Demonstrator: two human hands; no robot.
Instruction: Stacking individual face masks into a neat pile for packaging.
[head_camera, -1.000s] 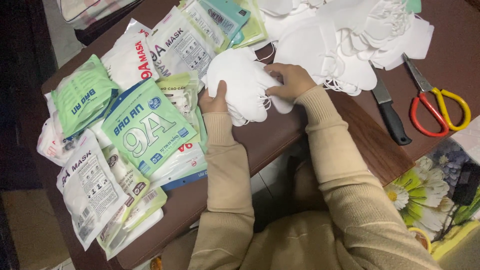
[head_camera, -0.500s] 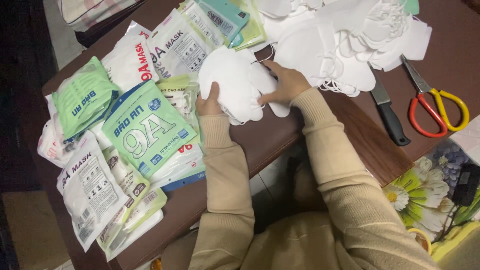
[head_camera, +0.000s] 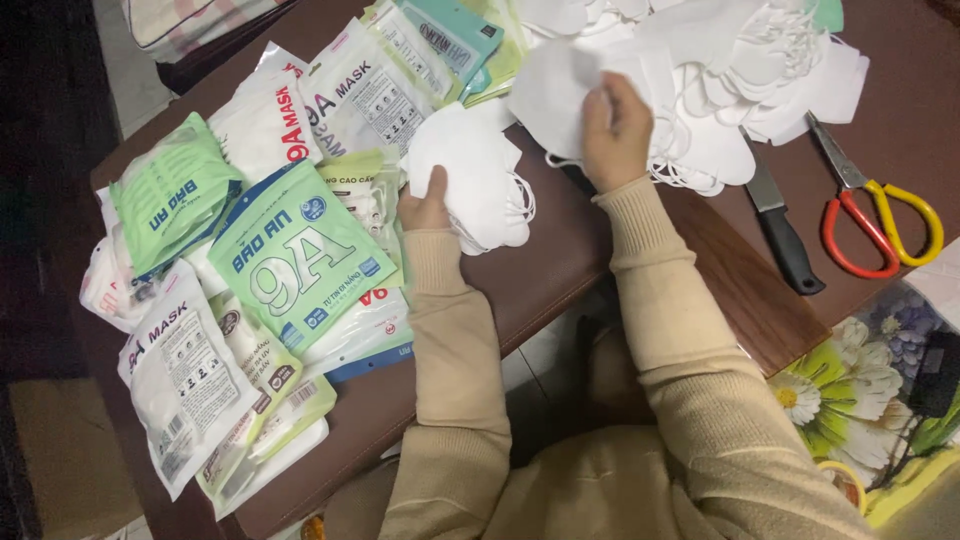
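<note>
While a dark brown table (head_camera: 560, 270) fills most of the view from above, a person in a beige sweater sits at its near edge, both sleeves reaching forward. Across the table's far right lies the largest heap, a loose pile of white face masks (head_camera: 720, 70), spread flat and overlapping. On the left side a jumble of sealed mask packets (head_camera: 290, 255) in green, white and teal covers the surface, some stacked on others.

Compared with a moment ago, the two hands have parted. Both were then closed together around one small stack of white masks (head_camera: 475, 185); now only the left hand (head_camera: 425, 205) holds that stack, thumb on top and fingers underneath, pinching its left edge just above the table. The right hand (head_camera: 615, 130) has moved away to the right and up, and now rests palm down on the edge of the loose pile, fingers curled onto a mask there; whether it has actually gripped one cannot be told. This suggests the stack is being built up one mask at a time from the pile.

To the right of that hand lie a black-handled knife (head_camera: 785, 235) and, beyond it, scissors (head_camera: 870, 215) with red and yellow handles, both untouched. A floral cloth (head_camera: 860, 390) shows at lower right.
</note>
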